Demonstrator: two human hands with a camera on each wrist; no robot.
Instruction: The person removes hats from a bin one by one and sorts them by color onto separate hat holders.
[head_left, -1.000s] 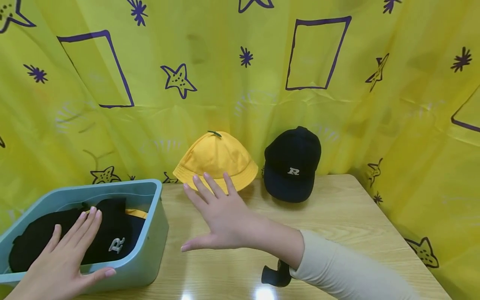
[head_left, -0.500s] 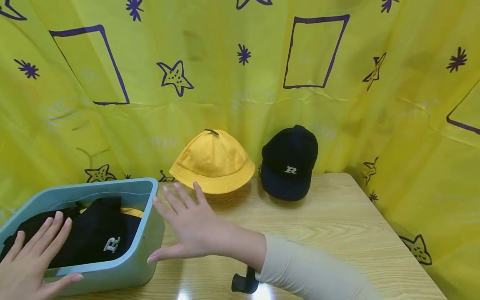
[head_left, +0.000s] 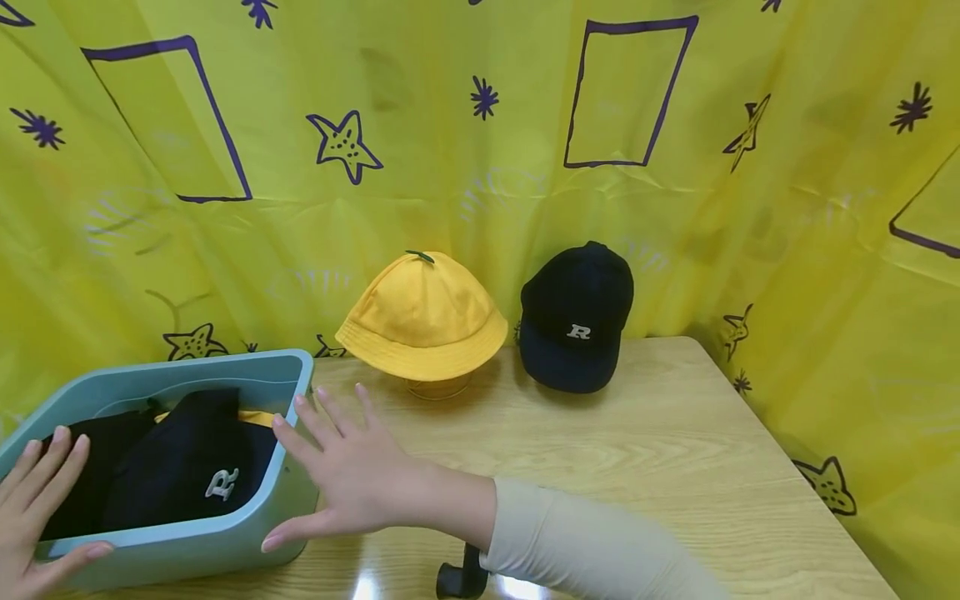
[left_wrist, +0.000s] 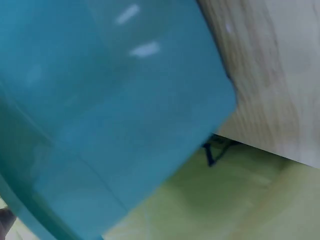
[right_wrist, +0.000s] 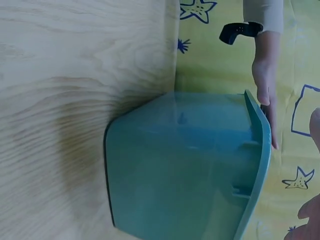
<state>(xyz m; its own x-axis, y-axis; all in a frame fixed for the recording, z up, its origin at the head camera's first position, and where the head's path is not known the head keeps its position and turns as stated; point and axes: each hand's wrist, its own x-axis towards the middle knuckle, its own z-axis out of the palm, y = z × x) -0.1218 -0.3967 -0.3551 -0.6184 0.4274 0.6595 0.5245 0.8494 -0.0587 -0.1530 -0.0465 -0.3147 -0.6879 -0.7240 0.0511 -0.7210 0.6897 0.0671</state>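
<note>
My left hand [head_left: 41, 504] is at the front left of a blue-green plastic bin [head_left: 172, 533], fingers straight, holding nothing. It overlaps the bin's front rim in the head view; whether it touches cannot be told. My right hand [head_left: 356, 479], fingers spread and thumb out, hovers by the bin's right wall, also holding nothing. Inside the bin lie dark caps [head_left: 180, 467], one with a silver R, and a strip of yellow cloth [head_left: 257, 417]. In the right wrist view, the left hand [right_wrist: 266, 70] appears beyond the bin's rim [right_wrist: 264, 145].
Toward the back of the wooden table [head_left: 600, 467] a yellow bucket hat [head_left: 423, 312] with a green sprout sits on a round stand. Right of it stands a dark baseball cap [head_left: 577, 317] with a white R. A yellow patterned curtain [head_left: 420, 100] hangs behind.
Both hands have moved left and slightly down, the right one away from in front of the yellow hat. The view has shifted a little. The bin and hats look unchanged.
</note>
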